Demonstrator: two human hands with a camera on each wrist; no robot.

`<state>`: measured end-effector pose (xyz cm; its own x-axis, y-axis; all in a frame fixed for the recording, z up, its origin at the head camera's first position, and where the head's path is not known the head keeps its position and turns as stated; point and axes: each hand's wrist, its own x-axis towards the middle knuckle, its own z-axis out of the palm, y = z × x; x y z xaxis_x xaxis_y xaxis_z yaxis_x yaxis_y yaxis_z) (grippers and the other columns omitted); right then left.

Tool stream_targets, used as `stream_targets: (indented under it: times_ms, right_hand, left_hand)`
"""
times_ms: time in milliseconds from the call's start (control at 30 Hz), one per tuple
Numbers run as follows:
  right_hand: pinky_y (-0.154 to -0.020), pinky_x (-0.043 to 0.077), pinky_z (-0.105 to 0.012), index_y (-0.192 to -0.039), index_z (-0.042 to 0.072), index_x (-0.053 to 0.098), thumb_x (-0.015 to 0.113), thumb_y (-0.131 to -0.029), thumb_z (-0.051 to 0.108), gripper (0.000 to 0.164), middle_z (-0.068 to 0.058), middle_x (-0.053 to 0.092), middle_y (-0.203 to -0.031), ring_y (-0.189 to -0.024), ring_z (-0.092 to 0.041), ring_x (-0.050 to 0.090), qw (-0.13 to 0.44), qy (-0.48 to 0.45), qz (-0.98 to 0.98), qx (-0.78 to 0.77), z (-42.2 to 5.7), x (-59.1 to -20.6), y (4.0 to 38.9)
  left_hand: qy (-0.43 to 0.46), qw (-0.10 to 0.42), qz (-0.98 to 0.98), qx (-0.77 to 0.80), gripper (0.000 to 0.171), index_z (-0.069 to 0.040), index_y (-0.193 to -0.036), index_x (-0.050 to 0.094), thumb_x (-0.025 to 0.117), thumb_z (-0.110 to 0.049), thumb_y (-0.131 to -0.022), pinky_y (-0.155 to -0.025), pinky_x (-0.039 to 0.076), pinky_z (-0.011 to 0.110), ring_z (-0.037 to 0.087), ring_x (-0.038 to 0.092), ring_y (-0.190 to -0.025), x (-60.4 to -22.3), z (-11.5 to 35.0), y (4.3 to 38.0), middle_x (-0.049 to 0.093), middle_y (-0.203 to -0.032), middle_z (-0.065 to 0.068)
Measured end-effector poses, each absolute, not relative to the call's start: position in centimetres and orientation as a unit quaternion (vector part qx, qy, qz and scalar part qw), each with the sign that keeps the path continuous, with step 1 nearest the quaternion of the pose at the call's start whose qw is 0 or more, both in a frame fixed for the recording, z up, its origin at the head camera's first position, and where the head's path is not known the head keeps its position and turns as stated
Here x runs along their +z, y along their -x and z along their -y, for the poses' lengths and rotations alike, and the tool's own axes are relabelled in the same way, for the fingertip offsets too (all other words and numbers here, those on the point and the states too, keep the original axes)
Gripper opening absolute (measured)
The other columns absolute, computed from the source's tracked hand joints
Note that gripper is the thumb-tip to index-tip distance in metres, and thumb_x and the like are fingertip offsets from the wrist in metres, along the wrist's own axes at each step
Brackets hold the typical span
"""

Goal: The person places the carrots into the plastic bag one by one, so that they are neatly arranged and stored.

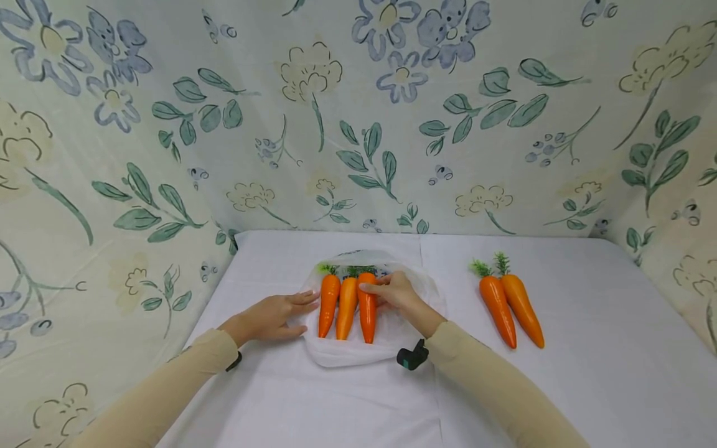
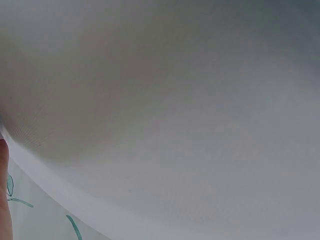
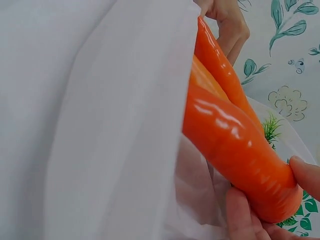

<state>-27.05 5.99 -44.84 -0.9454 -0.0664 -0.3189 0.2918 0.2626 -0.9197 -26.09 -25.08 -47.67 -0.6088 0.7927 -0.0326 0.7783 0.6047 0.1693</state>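
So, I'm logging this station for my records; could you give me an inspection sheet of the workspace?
Surface: white cloth, lightly creased
Job's things: three glossy orange carrots with leafy green tops in the mouth of a thin white bag; two similar orange carrots on the cloth to the right
Clutter: nothing seen
Hands: left hand at the bag's left edge; right hand holds the bag's rightmost carrot
Cables: nothing seen
Surroundings: pale floral-print walls
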Motion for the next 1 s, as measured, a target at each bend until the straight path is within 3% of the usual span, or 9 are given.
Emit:
stream_targets:
  times_ms: [500,833,1000]
  right_hand:
    - [-0.066,0.060,-0.040,-0.125,-0.011,0.052,0.079,-0.087,0.024,0.059,-0.019,0.068,-0.094,-0.067,-0.025,0.071,0.160,-0.071,-0.790,-0.588,-6.0,-44.9,27.0]
    - [-0.062,0.060,-0.037,-0.119,-0.010,0.052,0.083,-0.083,0.024,0.058,-0.019,0.065,-0.091,-0.066,-0.028,0.071,0.157,-0.065,-0.795,-0.582,-6.1,-45.5,27.0]
    - [-0.057,0.060,-0.037,-0.109,-0.011,0.058,0.085,-0.081,0.022,0.051,-0.018,0.066,-0.082,-0.061,-0.028,0.071,0.151,-0.058,-0.800,-0.578,-6.2,-46.0,27.2]
  left_hand:
    - [-0.440,0.049,-0.894,0.070,0.059,-0.010,-0.149,0.047,0.057,-0.039,-0.099,-0.108,0.041,0.044,0.026,0.040,-0.141,-47.9,25.2,26.2,0.036,-0.158,0.008]
    - [-0.436,0.057,-0.895,0.073,0.059,-0.010,-0.149,0.047,0.057,-0.040,-0.100,-0.108,0.041,0.044,0.026,0.039,-0.142,-47.6,25.1,26.2,0.037,-0.157,0.008]
    - [-0.439,0.057,-0.894,0.074,0.059,-0.009,-0.149,0.047,0.057,-0.040,-0.100,-0.108,0.042,0.044,0.026,0.040,-0.141,-47.5,25.0,26.1,0.037,-0.157,0.008]
